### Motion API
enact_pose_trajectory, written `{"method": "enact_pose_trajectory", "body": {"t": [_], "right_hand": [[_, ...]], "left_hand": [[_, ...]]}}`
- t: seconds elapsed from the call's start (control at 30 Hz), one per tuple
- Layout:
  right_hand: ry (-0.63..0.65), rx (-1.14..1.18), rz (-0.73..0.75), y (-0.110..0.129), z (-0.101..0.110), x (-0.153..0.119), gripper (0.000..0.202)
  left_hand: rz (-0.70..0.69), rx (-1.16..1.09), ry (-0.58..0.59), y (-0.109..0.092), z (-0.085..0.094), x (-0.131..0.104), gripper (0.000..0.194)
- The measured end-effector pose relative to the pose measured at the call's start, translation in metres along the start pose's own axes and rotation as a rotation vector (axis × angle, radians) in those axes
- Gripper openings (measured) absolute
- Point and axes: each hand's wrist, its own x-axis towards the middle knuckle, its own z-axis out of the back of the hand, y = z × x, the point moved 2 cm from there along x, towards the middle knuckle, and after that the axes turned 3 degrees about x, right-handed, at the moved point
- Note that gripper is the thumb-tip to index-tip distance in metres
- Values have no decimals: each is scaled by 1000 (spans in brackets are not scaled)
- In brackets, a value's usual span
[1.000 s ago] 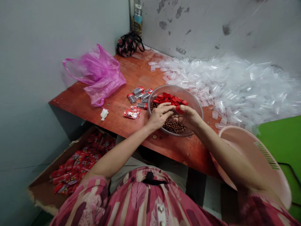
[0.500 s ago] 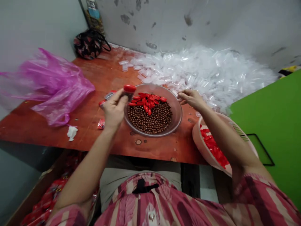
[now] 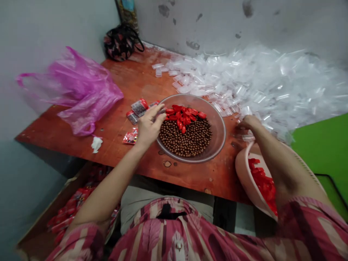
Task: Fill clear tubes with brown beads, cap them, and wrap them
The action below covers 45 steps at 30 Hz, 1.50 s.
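My left hand (image 3: 150, 125) is over the left rim of a round bowl (image 3: 221, 139), thumb and fingers apart, and I make out no object in its grip. The bowl holds brown balls (image 3: 187, 139) with a heap of red caps (image 3: 183, 115) on top. Beside that hand lie filled clear containers with red caps (image 3: 139, 107). My right hand (image 3: 249, 124) reaches down at the near edge of a pile of clear plastic containers (image 3: 261, 83). Its fingertips are blurred, and whether they hold a container is unclear.
A pink basket (image 3: 241, 165) of red caps (image 3: 262, 183) stands at the right, under my forearm. At left are a pink plastic bag (image 3: 84, 90), crumpled white tissue (image 3: 96, 144) and a red packet (image 3: 130, 136). A box of red-capped goods (image 3: 73, 208) sits below the table (image 3: 187, 177).
The red-capped container is gone from my left hand, which has opened, and more containers show beside it. My right hand has shifted right along the pile's edge. The view has turned left.
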Motion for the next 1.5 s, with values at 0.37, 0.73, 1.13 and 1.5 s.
{"method": "enact_pose_trajectory", "body": {"t": [0.37,0.73,1.13,1.5], "right_hand": [[258,-133,775,178,-11,-98,29],[355,-454,1035,249,-76,-131,25],[676,1015,414,231,-53,-122,43],[446,1266,452,216,-18,-137,47]], "left_hand": [[-55,144,17,11,-14,-14,30],[-48,103,1,12,-17,-16,31],[-90,178,-6,3,-12,-17,31],[85,-496,515,-31,-31,-27,42]]}}
